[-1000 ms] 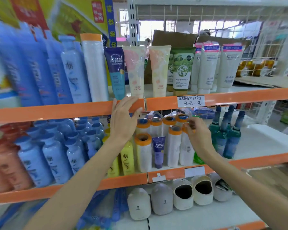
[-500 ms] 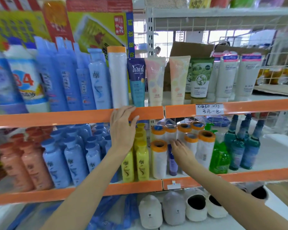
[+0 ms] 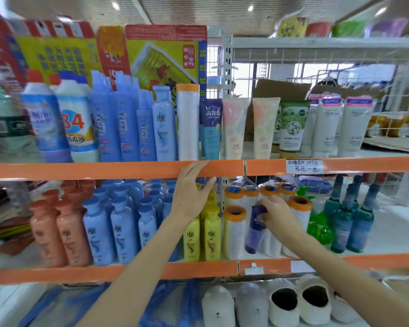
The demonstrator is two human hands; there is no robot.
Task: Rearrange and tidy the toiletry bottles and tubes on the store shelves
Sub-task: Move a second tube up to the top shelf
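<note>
The right hand (image 3: 279,214), flat against the rolls half a second ago, now pinches the top of a purple tube (image 3: 255,228) between thumb and curled fingers; the tube, then upright and half hidden between rolls, now leans with its top to the right, on the middle shelf among the orange-capped rolls (image 3: 234,232); a second ago the same hand was higher, at a roll's cap. The left hand (image 3: 190,192) stays on the orange rail (image 3: 128,169), fingers straight and slightly spread over its edge, thumb out to the right. The view has tilted up; ceiling now shows. Counted on the middle shelf: two yellow bottles (image 3: 202,239) in front, more behind; two salmon bottles (image 3: 59,234) in front; three dark green bottles (image 3: 350,223); about seven rolls. On the upper shelf: one tall roll (image 3: 187,122), one navy tube (image 3: 210,128), two pastel tubes (image 3: 249,126), one green tube (image 3: 292,128).
</note>
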